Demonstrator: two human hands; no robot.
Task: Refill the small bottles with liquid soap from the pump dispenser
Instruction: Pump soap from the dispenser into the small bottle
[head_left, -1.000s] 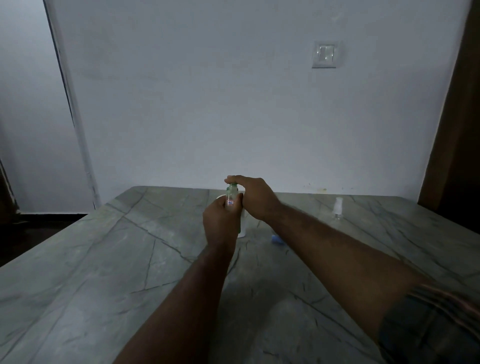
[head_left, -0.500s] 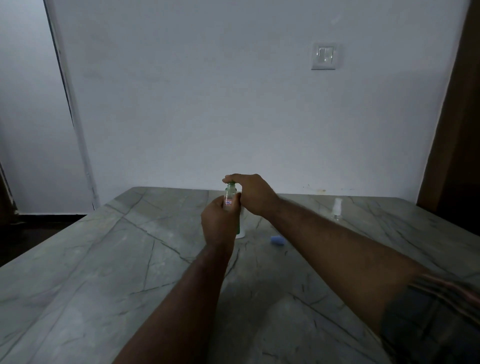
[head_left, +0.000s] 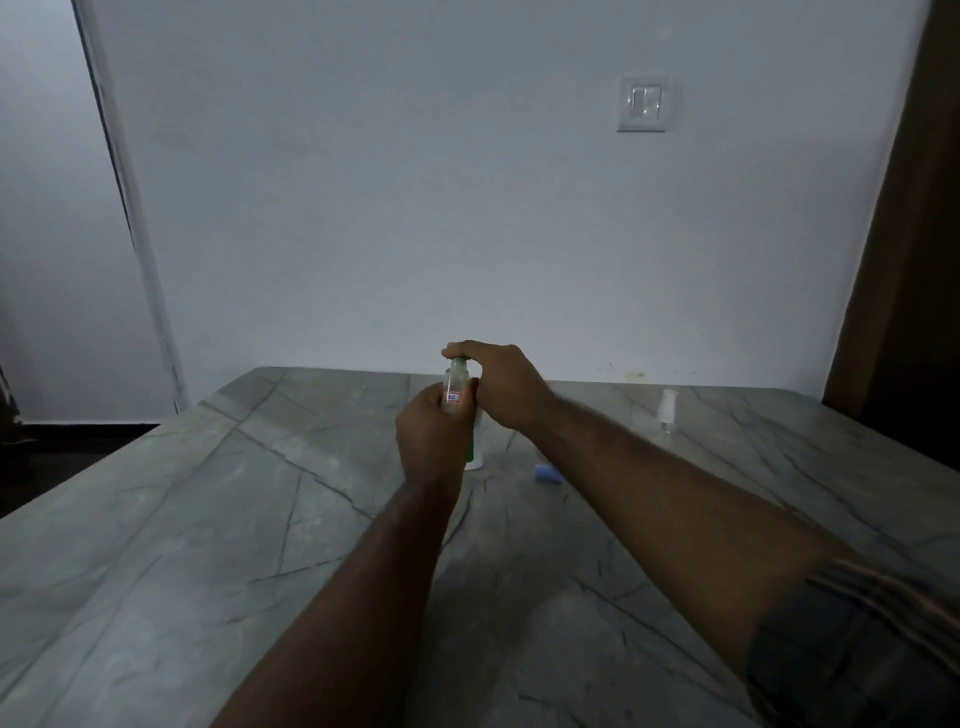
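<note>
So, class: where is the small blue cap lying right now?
In the head view, the blue cap lies on the marble table, right of centre, just beside the right forearm and right of the white-based dispenser.

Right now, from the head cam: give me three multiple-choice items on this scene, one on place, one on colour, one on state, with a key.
1. Where does the blue cap lie?
A. on the table, under the right forearm
B. in the left hand
C. on the floor

2. What colour is the dispenser's liquid?
A. red
B. green
C. black

3. What is the left hand doing?
A. resting flat
B. gripping a small bottle
C. pointing at the wall

Key: 1 A, it sits loose on the table; 2 B, green shows on the dispenser; 3 B, fingers wrap the bottle while the right hand covers the top.
</note>
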